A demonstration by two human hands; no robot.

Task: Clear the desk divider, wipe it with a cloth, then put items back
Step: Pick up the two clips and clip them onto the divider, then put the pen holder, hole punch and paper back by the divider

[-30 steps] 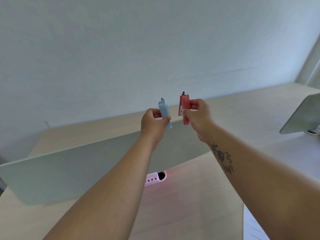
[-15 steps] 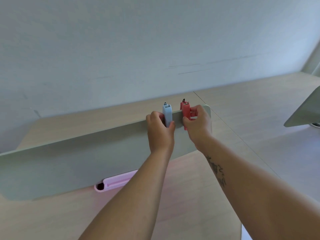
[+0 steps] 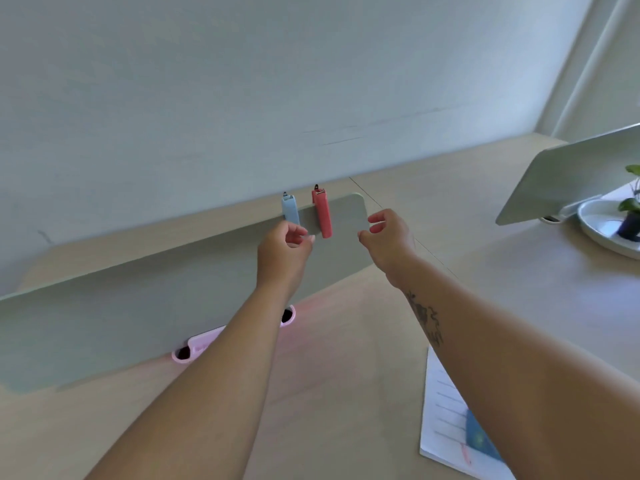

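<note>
Put-back step, by the look of it: two clips already sit on the top edge of the divider [image 3: 145, 317], near its right end. Blue clip [image 3: 290, 211] on the left, red clip [image 3: 322, 213] just beside it on the right, both upright and straddling the edge.

Left hand [image 3: 284, 252] is just below the blue clip, fingers curled, thumb & fingertips pinched close together; can't tell if they touch the clip's lower end or hold nothing. Right hand [image 3: 389, 239] is near the divider's right corner, apart from the red clip, fingers loosely spread w/ nothing in them.

Divider stands on the desk [image 3: 346, 375], slotted into a pink base [image 3: 197, 344] that shows at its foot behind the left forearm.

Other stuff: lined paper [image 3: 446, 410] w/ a blue item on it at lower right, a second panel [image 3: 561, 174] & a small plant [image 3: 632, 209] on a white dish far right.

Judgement: clips look seated, so this part is about done. Next move prob calls for checking both grip firmly, then reaching for whatever else belongs on the divider, maybe the paper. Which items remain, can't say.
</note>
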